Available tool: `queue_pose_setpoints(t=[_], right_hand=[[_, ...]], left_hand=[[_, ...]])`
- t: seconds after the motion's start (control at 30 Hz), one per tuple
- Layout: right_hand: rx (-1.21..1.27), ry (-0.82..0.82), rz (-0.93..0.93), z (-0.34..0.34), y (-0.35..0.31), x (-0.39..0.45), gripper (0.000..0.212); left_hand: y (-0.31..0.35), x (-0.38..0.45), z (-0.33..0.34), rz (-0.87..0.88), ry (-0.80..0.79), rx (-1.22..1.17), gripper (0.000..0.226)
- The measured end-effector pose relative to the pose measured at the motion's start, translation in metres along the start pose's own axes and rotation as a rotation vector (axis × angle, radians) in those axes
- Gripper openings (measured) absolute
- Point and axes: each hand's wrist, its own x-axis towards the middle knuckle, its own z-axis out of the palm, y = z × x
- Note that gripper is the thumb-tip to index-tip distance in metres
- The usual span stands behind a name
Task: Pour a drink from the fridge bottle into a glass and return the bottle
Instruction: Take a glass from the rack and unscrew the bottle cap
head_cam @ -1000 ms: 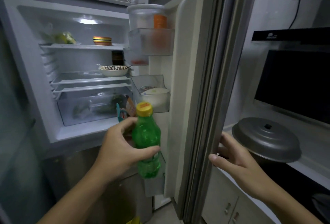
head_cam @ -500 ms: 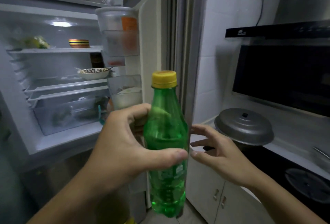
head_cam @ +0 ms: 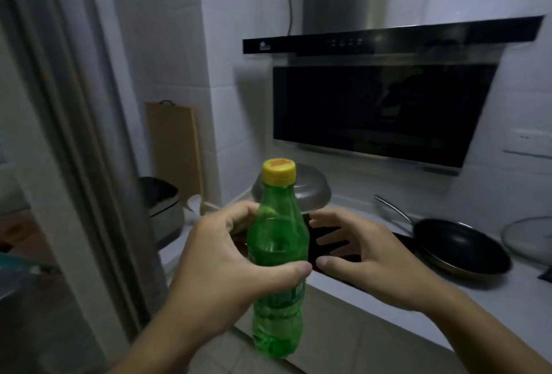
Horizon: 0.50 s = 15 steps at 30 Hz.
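Observation:
A green plastic bottle (head_cam: 277, 242) with a yellow cap stands upright in the air at the centre, capped. My left hand (head_cam: 227, 269) grips its middle, thumb across the front and fingers round the back. My right hand (head_cam: 367, 257) hovers just right of the bottle with fingers spread and relaxed, its thumb tip close to my left thumb; it holds nothing. The edge of the fridge door (head_cam: 74, 135) fills the left side. No glass is in view.
A white counter (head_cam: 448, 293) runs right, carrying a grey domed lid (head_cam: 310, 191), a black frying pan (head_cam: 460, 245) and a glass lid (head_cam: 528, 236). A range hood (head_cam: 382, 105) hangs above. A rice cooker (head_cam: 162, 209) and a wooden cutting board (head_cam: 173, 146) stand beside the fridge.
My view has swung right from the open fridge to the counter. My left hand carried the bottle out and up; my right hand left the door edge and came beside the bottle.

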Motion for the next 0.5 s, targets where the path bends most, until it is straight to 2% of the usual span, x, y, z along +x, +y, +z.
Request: queue_pose_setpoints(t=[0.3, 0.5], right_hand=[[-0.029, 0.075, 0.166, -0.085, 0.090, -0.057, 0.063], [-0.052, 0.158, 0.331, -0.125, 0.140, -0.105, 0.063]], left_hand=[[-0.011, 0.062, 0.138, -0.046, -0.168, -0.069, 0.048], [-0.016, 0.097, 0.231, -0.058, -0.358, -0.146, 0.046]])
